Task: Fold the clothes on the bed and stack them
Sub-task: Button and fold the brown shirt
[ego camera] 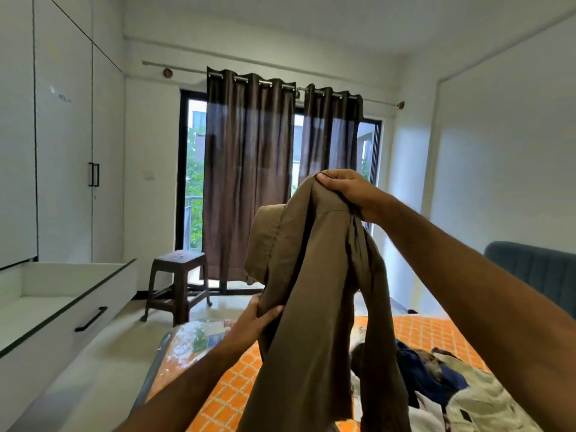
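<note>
behind the raised brown trousers point(314, 307), dark curtains point(249, 169) and a stool point(179, 275).

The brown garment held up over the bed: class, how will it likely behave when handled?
Probably floppy: the brown garment droops from the right hand. Likely light, since one pinch carries it. It may bunch where the left hand grips.

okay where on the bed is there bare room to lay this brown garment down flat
Bare orange checked bedsheet shows near the bed's foot, left of the hanging brown garment, and a strip toward the blue headboard. It is crowded lower right, where the clothes pile lies.
</note>
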